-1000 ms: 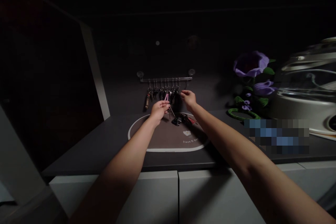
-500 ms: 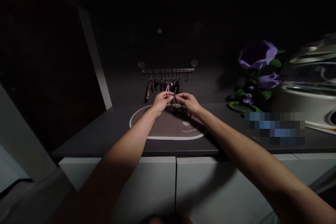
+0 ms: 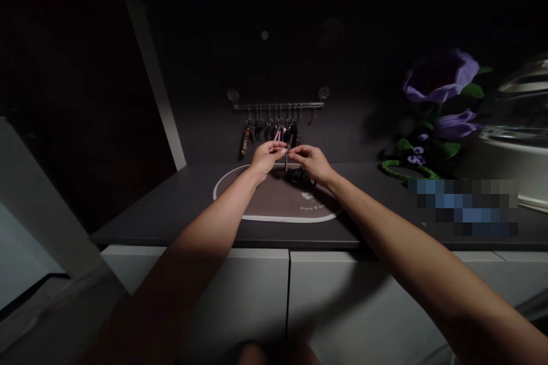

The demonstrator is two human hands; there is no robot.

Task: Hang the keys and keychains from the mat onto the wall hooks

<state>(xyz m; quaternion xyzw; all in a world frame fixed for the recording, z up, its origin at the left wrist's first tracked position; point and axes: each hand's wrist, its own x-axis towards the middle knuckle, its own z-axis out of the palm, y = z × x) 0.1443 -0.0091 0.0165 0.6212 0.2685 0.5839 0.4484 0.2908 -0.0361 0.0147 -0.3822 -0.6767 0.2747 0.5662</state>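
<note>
My left hand [image 3: 264,159] and my right hand [image 3: 314,163] meet over the mat, fingertips pinched together around a small set of keys [image 3: 286,162]. The keys hang down between the fingers; their ring is hidden by my fingertips. Just behind the hands, several bunches of keys [image 3: 257,129] dangle from a clear hook rail [image 3: 278,106] on the dark wall. One bunch at the left has a brown tag [image 3: 245,142] with lettering. Below my right hand, a dark bunch of items [image 3: 303,175] lies on the brown, white-edged mat [image 3: 265,199], too dim to make out fully.
Purple artificial flowers [image 3: 440,82] with a green ring base stand at the right of the dark counter [image 3: 141,211]. Beyond them is a white appliance with a clear lid [image 3: 514,131]. A blurred-out patch [image 3: 462,205] lies in front. White cabinet doors [image 3: 240,291] are below.
My view has shifted slightly, so the flowers and appliance sit farther right. The keys in my fingers were splayed apart and now hang almost straight down. Both hands stay pinched together.
</note>
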